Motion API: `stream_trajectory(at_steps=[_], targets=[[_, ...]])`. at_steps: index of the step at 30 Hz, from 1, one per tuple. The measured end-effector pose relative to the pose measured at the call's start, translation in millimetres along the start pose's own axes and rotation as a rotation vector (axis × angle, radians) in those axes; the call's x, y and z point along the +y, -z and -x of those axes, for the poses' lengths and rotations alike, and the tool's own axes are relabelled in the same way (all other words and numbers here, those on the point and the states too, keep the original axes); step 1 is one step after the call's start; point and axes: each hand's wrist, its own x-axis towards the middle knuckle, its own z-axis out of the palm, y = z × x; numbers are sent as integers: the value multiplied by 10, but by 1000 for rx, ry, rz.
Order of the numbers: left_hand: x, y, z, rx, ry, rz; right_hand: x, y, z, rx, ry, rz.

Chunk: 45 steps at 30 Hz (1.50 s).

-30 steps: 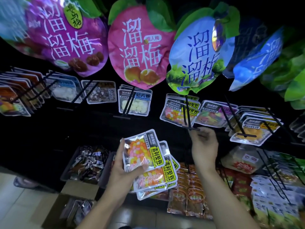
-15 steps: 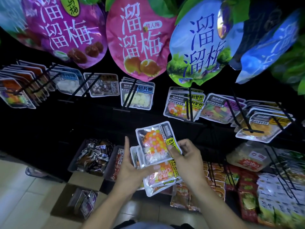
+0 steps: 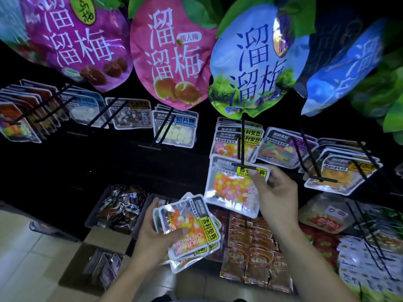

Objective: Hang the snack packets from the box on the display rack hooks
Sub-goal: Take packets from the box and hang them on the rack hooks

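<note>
My left hand (image 3: 152, 243) grips a fanned stack of jelly-bean snack packets (image 3: 192, 227) low in the middle. My right hand (image 3: 274, 192) pinches one packet (image 3: 229, 186) of the same kind by its upper right corner. That packet's top edge is at the crossbar tip of a black rack hook (image 3: 243, 149). Several matching packets (image 3: 237, 138) hang further back on that hook. The cardboard box (image 3: 87, 271) sits open on the floor at lower left, with dark packets inside.
Big plum-snack bags (image 3: 170, 57) hang overhead. More hooks with packets run left (image 3: 174, 129) and right (image 3: 340, 171). Trays of wrapped snacks (image 3: 122, 205) and red-orange packets (image 3: 255, 247) lie below. Long bare hooks (image 3: 370, 236) stick out at lower right.
My right hand took the top packet off the stack and lifted it up and right to the hook's tip. My left hand lowered the stack slightly.
</note>
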Motion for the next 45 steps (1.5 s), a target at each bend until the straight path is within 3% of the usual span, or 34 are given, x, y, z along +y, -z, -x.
stream_trajectory(at_steps=[13, 25, 31, 33, 38, 45], targets=[[215, -76, 61, -62, -20, 52, -10, -108, -122, 86, -5, -2], [333, 0, 69, -41, -72, 62, 47, -312, -724, 173, -51, -42], [422, -41, 106, -33, -131, 78, 43, -242, -398, 291, -26, -72], [424, -66, 98, -20, -142, 91, 2, -244, -140, 194, -95, -46], [423, -168, 83, 21, -148, 110, 14, -300, 430, -230, -229, 146], [416, -220, 66, 52, -168, 131, -23, -326, 444, -326, -259, 330]])
